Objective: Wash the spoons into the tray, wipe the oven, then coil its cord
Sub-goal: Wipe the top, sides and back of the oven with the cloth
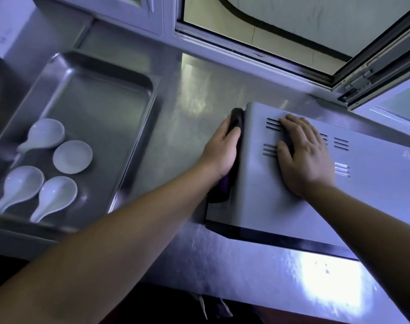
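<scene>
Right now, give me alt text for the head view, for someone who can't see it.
The left hand holds a dark cloth against the left side of a grey oven while the right hand lies flat on its top. To its left, a metal tray holds three white spoons and a small white dish.

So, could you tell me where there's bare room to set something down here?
The counter is bare between the tray and the oven, and in front of the oven. The tray's far half is free; spoons and a dish crowd its near end. The left hand and cloth block the oven's side.
</scene>
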A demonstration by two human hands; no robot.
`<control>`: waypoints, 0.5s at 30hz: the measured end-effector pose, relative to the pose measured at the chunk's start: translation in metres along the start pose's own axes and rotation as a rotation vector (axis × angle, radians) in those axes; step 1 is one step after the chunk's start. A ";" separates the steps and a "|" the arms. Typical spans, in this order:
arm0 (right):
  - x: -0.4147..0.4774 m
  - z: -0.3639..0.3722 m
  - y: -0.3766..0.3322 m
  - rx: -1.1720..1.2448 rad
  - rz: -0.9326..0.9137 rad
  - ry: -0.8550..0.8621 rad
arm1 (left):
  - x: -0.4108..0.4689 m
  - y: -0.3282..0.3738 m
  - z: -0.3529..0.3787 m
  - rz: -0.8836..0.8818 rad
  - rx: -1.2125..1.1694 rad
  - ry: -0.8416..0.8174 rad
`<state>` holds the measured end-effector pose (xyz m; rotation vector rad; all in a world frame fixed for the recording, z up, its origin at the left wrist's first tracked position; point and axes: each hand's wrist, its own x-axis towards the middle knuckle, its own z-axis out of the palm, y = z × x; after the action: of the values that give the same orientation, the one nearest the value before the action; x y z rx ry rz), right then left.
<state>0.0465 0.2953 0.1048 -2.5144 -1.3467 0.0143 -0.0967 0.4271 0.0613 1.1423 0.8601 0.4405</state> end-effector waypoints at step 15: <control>0.001 0.000 0.001 -0.080 0.025 -0.153 | -0.134 -0.036 -0.005 0.018 0.157 0.073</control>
<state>0.0485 0.2957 0.1047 -2.6435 -1.3991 0.1640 -0.1872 0.3230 0.0765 1.2853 0.9616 0.4370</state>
